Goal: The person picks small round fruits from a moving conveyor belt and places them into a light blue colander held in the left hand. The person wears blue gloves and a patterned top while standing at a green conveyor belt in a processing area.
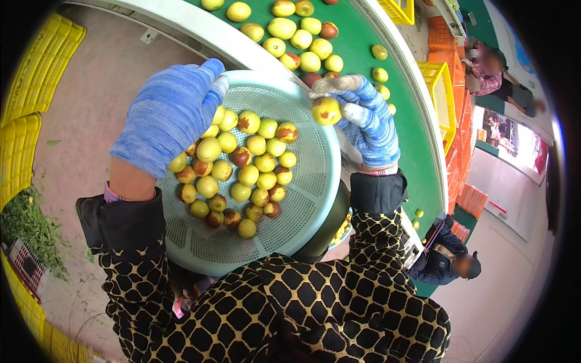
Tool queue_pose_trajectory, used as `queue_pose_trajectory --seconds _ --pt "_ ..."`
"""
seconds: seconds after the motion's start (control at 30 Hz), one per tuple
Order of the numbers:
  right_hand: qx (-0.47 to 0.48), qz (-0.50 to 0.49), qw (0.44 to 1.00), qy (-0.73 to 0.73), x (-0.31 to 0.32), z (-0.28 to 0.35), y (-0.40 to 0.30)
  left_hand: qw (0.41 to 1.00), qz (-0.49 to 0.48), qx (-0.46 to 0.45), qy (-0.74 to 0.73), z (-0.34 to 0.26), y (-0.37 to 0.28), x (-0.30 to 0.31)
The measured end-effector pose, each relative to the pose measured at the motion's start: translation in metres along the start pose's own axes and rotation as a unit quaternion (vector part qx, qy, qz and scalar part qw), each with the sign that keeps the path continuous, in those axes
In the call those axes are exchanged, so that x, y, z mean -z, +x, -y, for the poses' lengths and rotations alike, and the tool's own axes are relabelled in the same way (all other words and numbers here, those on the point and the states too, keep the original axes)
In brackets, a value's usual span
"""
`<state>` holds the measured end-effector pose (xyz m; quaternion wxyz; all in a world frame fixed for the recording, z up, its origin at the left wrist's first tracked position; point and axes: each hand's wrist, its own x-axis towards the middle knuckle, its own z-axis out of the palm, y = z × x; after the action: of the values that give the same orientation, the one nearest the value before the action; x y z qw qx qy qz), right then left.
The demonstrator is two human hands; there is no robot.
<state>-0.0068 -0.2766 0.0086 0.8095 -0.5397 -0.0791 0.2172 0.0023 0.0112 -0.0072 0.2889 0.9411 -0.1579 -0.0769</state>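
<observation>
A light-blue perforated plastic basket point(313, 181) lies tilted in front of me, with many yellow-green and red-brown jujubes point(248, 175) inside. Over its upper left side is my left hand point(170, 115) in a blue knitted glove; its thumb and fingers come together at the rim, and the palm side is hidden, so whether it grips the rim or a fruit does not show. My right hand point(358, 118), gloved alike, holds one yellow jujube point(326, 111) with a brown patch between thumb and fingers, above the basket's right rim. Beyond lies a green conveyor belt point(354, 41) carrying more jujubes.
A pale metal rail point(181, 22) edges the belt beside the basket. Yellow crates point(41, 68) stand at the left near a heap of green leaves point(27, 231). Past the belt are another yellow crate point(440, 100) and orange crates point(442, 34). A person point(442, 258) is at the belt's lower right end; others are farther off.
</observation>
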Motion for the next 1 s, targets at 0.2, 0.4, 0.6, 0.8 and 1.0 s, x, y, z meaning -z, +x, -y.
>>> queue_pose_trajectory --seconds 0.2,0.4,0.6,0.8,1.0 --pt "-0.032 -0.007 0.997 -0.076 -0.006 0.008 -0.002 1.000 0.025 0.018 0.004 -0.002 0.002 0.003" --pt "0.027 -0.204 0.892 -0.404 0.054 0.031 0.039 1.000 0.003 0.029 -0.001 -0.001 -0.005 0.009" --pt "-0.049 -0.169 0.833 -0.525 0.096 0.023 0.046 0.999 0.013 0.046 0.002 -0.008 0.000 0.006" --pt "-0.075 -0.172 0.853 -0.488 0.114 0.030 0.024 0.999 0.030 0.040 -0.014 -0.010 0.006 -0.002" --pt "-0.014 -0.221 0.964 -0.146 0.104 0.030 0.008 0.999 0.013 0.046 -0.004 -0.007 0.001 0.003"
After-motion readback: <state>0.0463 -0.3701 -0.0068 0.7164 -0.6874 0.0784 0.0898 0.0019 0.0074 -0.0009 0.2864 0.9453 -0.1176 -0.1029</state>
